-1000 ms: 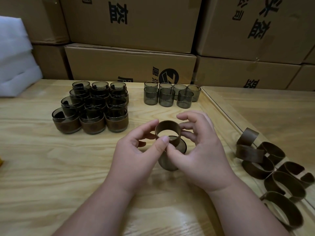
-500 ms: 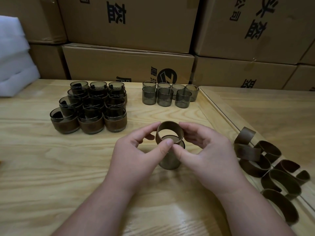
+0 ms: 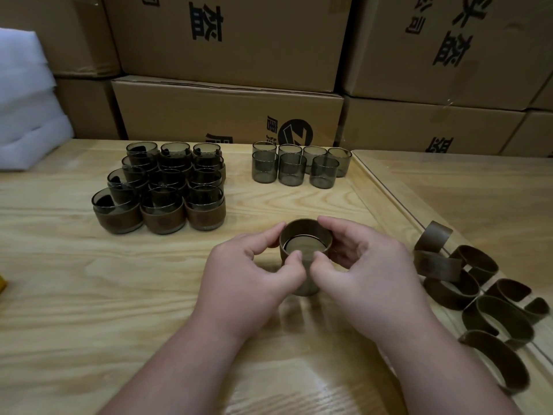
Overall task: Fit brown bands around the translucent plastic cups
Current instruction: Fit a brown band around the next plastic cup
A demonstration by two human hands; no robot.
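Cup [image 3: 305, 287] standing upright on desk [image 3: 89, 295], axis vertical, directly between left hand [image 3: 254, 277] and right hand [image 3: 368, 274]; both pinching brown band [image 3: 305, 232] ringing cup's rim, equally near, needing pressing straight down.

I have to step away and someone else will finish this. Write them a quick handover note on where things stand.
Left hand and right hand both pinch one brown band that sits partway down over a cup standing on the table.
Done: a stack of banded cups at far left.
Left: seat this band, then the seven bare cups at the back, using the loose bands at right.
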